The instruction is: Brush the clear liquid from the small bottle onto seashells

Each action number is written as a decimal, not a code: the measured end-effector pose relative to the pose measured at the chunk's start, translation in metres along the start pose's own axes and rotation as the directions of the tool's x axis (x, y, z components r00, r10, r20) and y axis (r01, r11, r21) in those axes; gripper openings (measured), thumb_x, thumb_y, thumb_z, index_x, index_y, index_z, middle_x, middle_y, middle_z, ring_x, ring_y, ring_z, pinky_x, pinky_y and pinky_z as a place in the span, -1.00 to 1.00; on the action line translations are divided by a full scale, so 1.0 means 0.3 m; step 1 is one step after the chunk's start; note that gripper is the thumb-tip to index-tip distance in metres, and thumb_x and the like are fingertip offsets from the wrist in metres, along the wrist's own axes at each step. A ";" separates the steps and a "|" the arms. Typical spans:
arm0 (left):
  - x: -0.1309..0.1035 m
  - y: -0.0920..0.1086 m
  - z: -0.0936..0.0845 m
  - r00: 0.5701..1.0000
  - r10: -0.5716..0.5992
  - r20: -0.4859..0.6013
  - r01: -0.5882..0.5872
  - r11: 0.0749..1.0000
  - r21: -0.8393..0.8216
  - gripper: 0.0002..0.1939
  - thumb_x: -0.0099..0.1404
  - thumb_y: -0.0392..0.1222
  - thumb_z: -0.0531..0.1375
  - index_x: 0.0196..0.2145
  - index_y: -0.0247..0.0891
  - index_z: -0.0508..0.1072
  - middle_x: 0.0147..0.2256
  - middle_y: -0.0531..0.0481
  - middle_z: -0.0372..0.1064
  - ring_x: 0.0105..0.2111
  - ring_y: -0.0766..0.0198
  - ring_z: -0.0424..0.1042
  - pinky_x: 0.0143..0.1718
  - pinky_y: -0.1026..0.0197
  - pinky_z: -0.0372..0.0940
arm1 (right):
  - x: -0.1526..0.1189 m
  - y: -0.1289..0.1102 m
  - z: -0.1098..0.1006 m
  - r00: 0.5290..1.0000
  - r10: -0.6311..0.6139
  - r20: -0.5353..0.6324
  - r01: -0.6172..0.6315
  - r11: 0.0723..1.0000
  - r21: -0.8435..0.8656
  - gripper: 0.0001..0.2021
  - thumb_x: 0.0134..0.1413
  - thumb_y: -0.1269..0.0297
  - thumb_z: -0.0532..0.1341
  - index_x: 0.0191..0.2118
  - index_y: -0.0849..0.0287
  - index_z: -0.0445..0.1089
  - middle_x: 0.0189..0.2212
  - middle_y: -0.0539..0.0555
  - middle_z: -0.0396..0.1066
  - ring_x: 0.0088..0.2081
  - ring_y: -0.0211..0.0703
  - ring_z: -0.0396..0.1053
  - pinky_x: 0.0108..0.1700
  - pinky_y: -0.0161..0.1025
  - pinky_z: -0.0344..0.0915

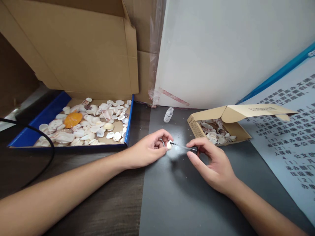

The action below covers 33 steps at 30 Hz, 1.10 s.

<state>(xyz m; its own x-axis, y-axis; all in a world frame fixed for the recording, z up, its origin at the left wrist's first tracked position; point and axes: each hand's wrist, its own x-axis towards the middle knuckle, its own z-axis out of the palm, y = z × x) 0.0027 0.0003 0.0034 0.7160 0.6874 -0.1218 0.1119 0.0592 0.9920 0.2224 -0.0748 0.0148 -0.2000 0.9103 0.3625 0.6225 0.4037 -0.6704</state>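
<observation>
Head view: left hand (153, 148) nearly closed, thumb and fingers pinching a small white shell (169, 145) above the gray mat (164, 196); right hand (213, 162) partly curled, thumb and fingertips gripping the black cap of a thin brush (185, 148), its dark tip at the shell. Small open bottle (168, 115) stands on the mat beyond the hands, blue-sided box (129, 126) of shells lies left on the dark table (105, 203), smaller cardboard box (196, 126), also holding shells, sits right of the bottle.

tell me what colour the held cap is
The cap is black, clearest in the head view.
</observation>
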 end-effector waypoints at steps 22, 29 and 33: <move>0.005 -0.008 0.005 1.000 -0.007 -0.022 0.005 0.997 -0.071 -0.86 0.36 -0.25 0.16 -0.15 -0.28 0.29 -0.39 0.12 0.23 -0.43 0.39 0.26 -0.35 0.27 0.19 | -0.001 -0.001 0.000 1.000 -0.020 0.008 0.020 1.000 -0.009 -0.91 0.24 0.35 0.22 -0.15 0.07 0.37 -0.36 0.00 0.47 -0.43 -0.22 0.42 -0.38 -0.32 0.37; 0.004 -0.004 0.005 1.000 0.003 -0.017 -0.004 0.999 -0.032 -0.86 0.37 -0.21 0.16 -0.16 -0.28 0.30 -0.41 0.12 0.23 -0.43 0.37 0.26 -0.35 0.26 0.18 | -0.001 0.001 0.000 1.000 -0.009 0.003 0.009 1.000 -0.014 -0.92 0.24 0.33 0.22 -0.15 0.08 0.38 -0.37 0.02 0.48 -0.43 -0.21 0.42 -0.40 -0.31 0.38; 0.004 -0.006 0.003 1.000 0.018 -0.015 -0.018 1.000 -0.022 -0.86 0.36 -0.20 0.16 -0.16 -0.27 0.30 -0.41 0.12 0.23 -0.43 0.37 0.25 -0.35 0.25 0.18 | 0.000 -0.001 0.001 1.000 -0.017 0.003 0.017 1.000 -0.011 -0.91 0.24 0.34 0.23 -0.15 0.07 0.37 -0.37 0.01 0.47 -0.44 -0.22 0.41 -0.40 -0.32 0.38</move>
<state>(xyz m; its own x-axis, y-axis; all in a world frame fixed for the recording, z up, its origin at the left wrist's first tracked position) 0.0040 0.0004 0.0014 0.7073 0.6993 -0.1039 0.0837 0.0631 0.9945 0.2221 -0.0750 0.0147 -0.2122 0.9037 0.3720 0.6270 0.4179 -0.6574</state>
